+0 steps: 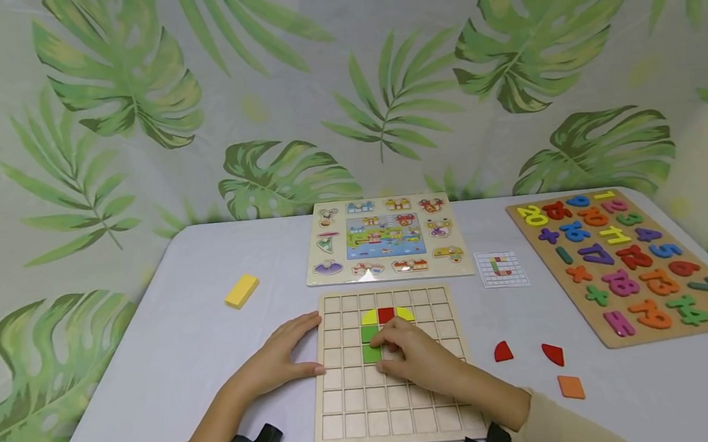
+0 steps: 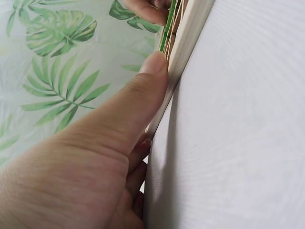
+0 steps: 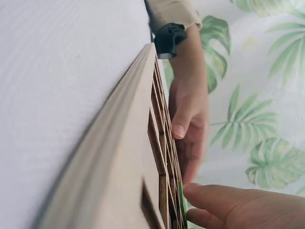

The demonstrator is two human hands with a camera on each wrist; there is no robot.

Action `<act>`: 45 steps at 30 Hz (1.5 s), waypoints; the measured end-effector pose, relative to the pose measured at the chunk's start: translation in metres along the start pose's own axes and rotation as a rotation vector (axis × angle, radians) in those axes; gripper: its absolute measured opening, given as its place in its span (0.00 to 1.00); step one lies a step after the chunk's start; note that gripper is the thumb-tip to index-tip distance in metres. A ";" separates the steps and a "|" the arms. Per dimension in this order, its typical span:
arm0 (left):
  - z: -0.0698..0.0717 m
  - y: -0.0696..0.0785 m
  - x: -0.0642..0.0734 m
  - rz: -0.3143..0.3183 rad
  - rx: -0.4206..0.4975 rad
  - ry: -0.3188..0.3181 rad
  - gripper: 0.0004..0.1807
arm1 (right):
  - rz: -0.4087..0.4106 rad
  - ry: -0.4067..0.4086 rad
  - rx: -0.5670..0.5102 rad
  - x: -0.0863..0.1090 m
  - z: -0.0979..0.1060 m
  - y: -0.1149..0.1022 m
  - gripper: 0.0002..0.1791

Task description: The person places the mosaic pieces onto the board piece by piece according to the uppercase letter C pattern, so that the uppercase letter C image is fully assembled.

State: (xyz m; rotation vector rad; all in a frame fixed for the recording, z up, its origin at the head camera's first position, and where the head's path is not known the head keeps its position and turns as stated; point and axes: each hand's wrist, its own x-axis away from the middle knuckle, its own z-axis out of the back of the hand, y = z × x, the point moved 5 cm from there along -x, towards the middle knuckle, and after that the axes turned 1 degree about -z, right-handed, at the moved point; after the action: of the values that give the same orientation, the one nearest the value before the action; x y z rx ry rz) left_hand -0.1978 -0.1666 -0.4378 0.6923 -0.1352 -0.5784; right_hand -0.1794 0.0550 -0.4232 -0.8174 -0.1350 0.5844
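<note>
A square wooden grid board (image 1: 353, 424) lies flat on the table. Its upper part holds a red square tile (image 1: 386, 315) between two yellow quarter-round tiles (image 1: 369, 316), with an upper green tile (image 1: 369, 334) and a lower green tile (image 1: 371, 354) down the left. My right hand (image 1: 420, 358) reaches over the board from the right, index fingertip at the lower green tile, thumb a little below and apart from it. My left hand (image 1: 275, 356) rests against the board's left edge, thumb and fingers spread; in the left wrist view its thumb (image 2: 153, 64) touches the rim.
Right of the board lie two red quarter-round tiles (image 1: 503, 351), an orange square tile (image 1: 571, 386) and a pattern card (image 1: 502, 269). A number puzzle (image 1: 609, 275) stands further right. A picture puzzle (image 1: 390, 269) sits behind the board, a yellow block (image 1: 242, 291) to the left.
</note>
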 end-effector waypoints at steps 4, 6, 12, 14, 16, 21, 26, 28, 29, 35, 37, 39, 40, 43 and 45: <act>0.000 0.001 0.001 0.001 0.007 -0.004 0.47 | -0.050 -0.059 -0.023 0.007 0.007 -0.005 0.22; 0.000 0.001 0.001 0.000 0.008 -0.005 0.46 | -0.069 -0.061 -0.038 0.013 0.015 -0.008 0.26; 0.000 0.001 0.000 -0.004 0.011 -0.008 0.46 | -0.032 0.066 0.005 0.038 0.049 -0.011 0.28; 0.000 0.001 0.000 -0.005 0.011 -0.009 0.46 | -0.016 0.132 0.048 0.049 0.060 -0.008 0.28; 0.000 0.001 0.000 -0.004 0.009 -0.010 0.46 | -0.021 0.187 0.087 0.061 0.069 -0.003 0.28; 0.001 0.001 -0.001 -0.002 0.004 -0.008 0.46 | -0.058 0.269 0.160 0.086 0.081 0.016 0.27; 0.001 0.001 -0.001 -0.001 0.003 -0.005 0.46 | -0.124 0.298 0.245 0.100 0.084 0.038 0.27; 0.000 0.000 -0.001 -0.002 0.002 -0.004 0.46 | -0.182 0.293 0.255 0.103 0.084 0.047 0.27; 0.000 0.000 -0.001 -0.004 0.002 -0.003 0.46 | -0.222 0.290 0.257 0.105 0.083 0.051 0.28; 0.000 0.001 -0.001 -0.004 0.002 -0.005 0.46 | -0.347 0.297 0.314 0.106 0.083 0.063 0.30; 0.000 0.001 -0.001 -0.002 0.005 -0.005 0.46 | -0.335 0.299 0.309 0.106 0.082 0.063 0.28; 0.000 0.001 -0.001 0.002 0.007 -0.003 0.46 | -0.312 0.294 0.286 0.105 0.081 0.063 0.27; 0.000 0.001 -0.001 0.005 0.007 -0.003 0.46 | -0.301 0.291 0.268 0.105 0.081 0.063 0.27; 0.000 0.001 0.000 0.009 0.010 -0.006 0.46 | -0.301 0.271 0.239 0.104 0.081 0.064 0.29; 0.000 0.001 0.000 0.014 0.011 -0.010 0.46 | -0.324 0.263 0.262 0.104 0.082 0.064 0.29</act>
State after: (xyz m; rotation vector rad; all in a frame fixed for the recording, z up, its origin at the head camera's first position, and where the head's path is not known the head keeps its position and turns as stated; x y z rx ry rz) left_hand -0.1977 -0.1664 -0.4372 0.6991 -0.1529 -0.5686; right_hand -0.1477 0.1987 -0.4245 -0.5939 0.0496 0.1800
